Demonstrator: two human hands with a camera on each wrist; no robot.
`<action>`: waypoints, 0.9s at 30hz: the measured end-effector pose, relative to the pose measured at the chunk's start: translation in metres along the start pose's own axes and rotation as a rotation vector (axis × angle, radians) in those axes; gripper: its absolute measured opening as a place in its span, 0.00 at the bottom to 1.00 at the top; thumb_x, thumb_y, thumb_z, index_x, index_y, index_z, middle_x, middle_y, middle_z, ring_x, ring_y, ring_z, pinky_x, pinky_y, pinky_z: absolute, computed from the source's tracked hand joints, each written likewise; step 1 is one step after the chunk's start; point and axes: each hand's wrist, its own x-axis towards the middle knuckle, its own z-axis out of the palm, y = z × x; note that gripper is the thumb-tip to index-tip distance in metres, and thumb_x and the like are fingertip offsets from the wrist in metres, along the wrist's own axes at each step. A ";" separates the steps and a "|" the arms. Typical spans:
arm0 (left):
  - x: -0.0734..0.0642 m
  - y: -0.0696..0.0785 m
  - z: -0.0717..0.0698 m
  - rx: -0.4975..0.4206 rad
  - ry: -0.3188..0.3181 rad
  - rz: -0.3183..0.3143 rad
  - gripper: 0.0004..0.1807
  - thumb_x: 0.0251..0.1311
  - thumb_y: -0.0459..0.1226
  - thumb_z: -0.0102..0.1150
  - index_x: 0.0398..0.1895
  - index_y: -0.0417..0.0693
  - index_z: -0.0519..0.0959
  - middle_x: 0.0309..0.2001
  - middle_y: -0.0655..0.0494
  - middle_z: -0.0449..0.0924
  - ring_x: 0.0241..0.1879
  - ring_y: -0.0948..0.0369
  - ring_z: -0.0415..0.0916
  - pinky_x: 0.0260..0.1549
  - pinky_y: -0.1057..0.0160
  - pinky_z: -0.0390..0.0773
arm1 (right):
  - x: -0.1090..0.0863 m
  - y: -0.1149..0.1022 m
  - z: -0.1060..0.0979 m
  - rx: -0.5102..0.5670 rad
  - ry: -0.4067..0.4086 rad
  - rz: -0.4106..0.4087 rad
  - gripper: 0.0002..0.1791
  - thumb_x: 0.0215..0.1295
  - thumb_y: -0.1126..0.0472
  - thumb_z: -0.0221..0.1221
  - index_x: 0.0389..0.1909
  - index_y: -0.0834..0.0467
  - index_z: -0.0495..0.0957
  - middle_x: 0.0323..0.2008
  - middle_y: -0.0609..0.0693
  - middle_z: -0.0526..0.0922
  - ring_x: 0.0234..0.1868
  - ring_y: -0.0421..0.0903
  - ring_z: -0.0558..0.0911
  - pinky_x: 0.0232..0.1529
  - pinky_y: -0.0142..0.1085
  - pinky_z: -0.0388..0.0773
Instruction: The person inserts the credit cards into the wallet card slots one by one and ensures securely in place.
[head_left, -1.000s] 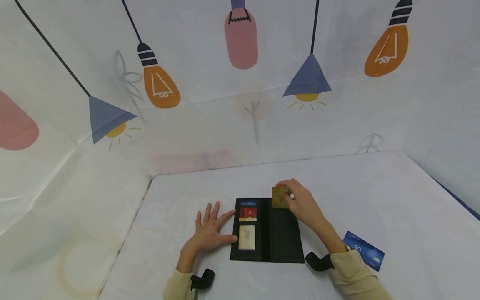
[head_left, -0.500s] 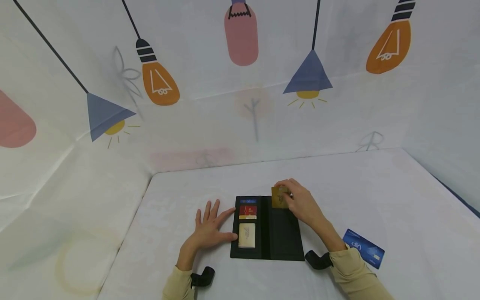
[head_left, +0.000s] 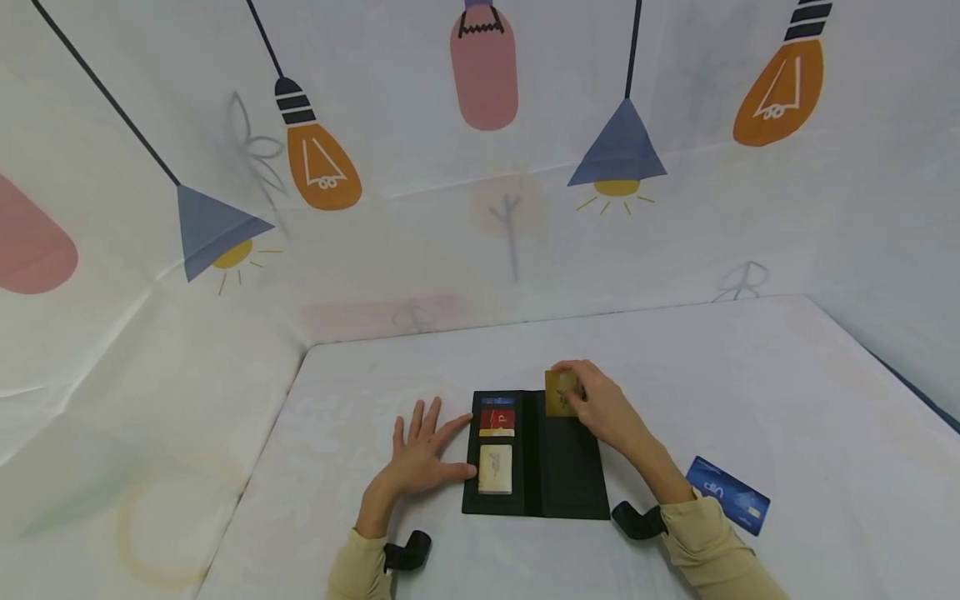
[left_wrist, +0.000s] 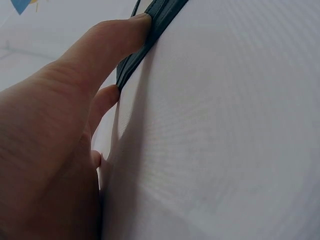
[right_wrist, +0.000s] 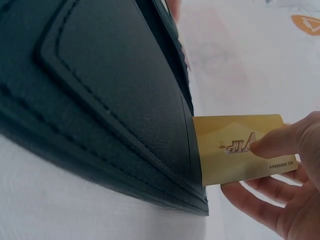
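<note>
A black bifold wallet (head_left: 573,479) lies unfolded on the white table. My right hand (head_left: 611,410) pinches a gold VIP card (right_wrist: 217,142) between thumb and fingers at the top of the wallet's right half. In the right wrist view the card's lower end meets the mouth of the pocket; how deep it sits cannot be told. My left hand (head_left: 422,461) has its fingers spread on the table, thumb and index fingertips touching the wallet's left edge. Cards fill the left-side slots: a blue one (head_left: 497,402), a red one (head_left: 497,419) and a cream one (head_left: 495,469).
A blue VIP card (head_left: 729,495) lies on the table (head_left: 817,400) to the right, partly behind my right sleeve (head_left: 708,537). White walls printed with lamps and bulbs enclose the table's back and sides. Black wrist mounts (head_left: 408,550) sit at both cuffs.
The head view has shifted slightly. Both hands keep almost the same positions, and the gold card shows no clear movement against the wallet.
</note>
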 end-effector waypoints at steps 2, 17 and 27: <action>0.001 -0.001 0.001 0.001 0.000 -0.002 0.44 0.52 0.61 0.66 0.73 0.65 0.65 0.80 0.42 0.38 0.77 0.41 0.25 0.68 0.33 0.24 | 0.000 0.001 0.000 -0.001 -0.010 0.004 0.22 0.64 0.74 0.58 0.59 0.61 0.73 0.54 0.60 0.78 0.47 0.53 0.80 0.44 0.47 0.81; 0.000 -0.002 0.003 0.005 -0.004 -0.003 0.43 0.52 0.61 0.66 0.73 0.67 0.65 0.80 0.43 0.38 0.78 0.42 0.25 0.68 0.33 0.23 | -0.003 0.007 0.005 -0.050 -0.083 -0.001 0.41 0.57 0.68 0.69 0.71 0.59 0.60 0.61 0.65 0.65 0.52 0.60 0.77 0.48 0.55 0.80; 0.001 -0.002 0.002 -0.001 -0.002 -0.003 0.44 0.52 0.61 0.66 0.73 0.66 0.65 0.80 0.42 0.38 0.78 0.41 0.25 0.68 0.33 0.24 | -0.003 0.009 0.004 -0.012 -0.181 0.079 0.51 0.54 0.62 0.73 0.74 0.55 0.53 0.67 0.66 0.57 0.55 0.63 0.75 0.52 0.58 0.77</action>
